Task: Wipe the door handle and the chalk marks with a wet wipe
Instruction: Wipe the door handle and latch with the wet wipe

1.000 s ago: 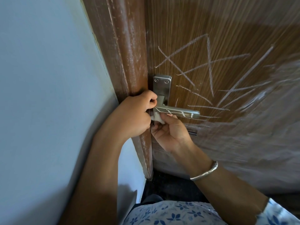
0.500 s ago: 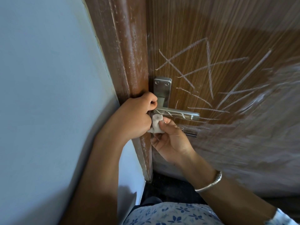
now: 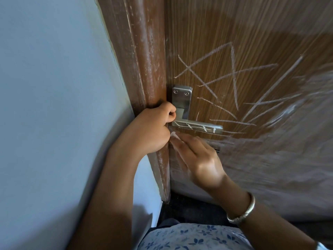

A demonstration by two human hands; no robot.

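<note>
A steel door handle (image 3: pixel 198 127) with white chalk ticks along its lever is fixed to a brown wooden door. White chalk marks (image 3: pixel 234 74) cross the door above and to the right of it. My left hand (image 3: pixel 149 129) is curled in a fist at the pivot end of the handle, thumb and forefinger against its neck. My right hand (image 3: pixel 200 159) lies flat just below the lever, back to the camera. Its straight fingers press a small white wet wipe (image 3: pixel 174 135) on the door. Only a corner of the wipe shows.
A scuffed brown door frame (image 3: pixel 144 51) runs down the left of the door, with a pale blue wall (image 3: pixel 54 87) beside it. The lower right of the door carries a broad whitish smear (image 3: pixel 270 159). Dark floor (image 3: pixel 189 210) lies below.
My right hand turned over, from palm up pinching the wipe under the handle to flat against the door below the lever. The left fist stayed at the handle's end.
</note>
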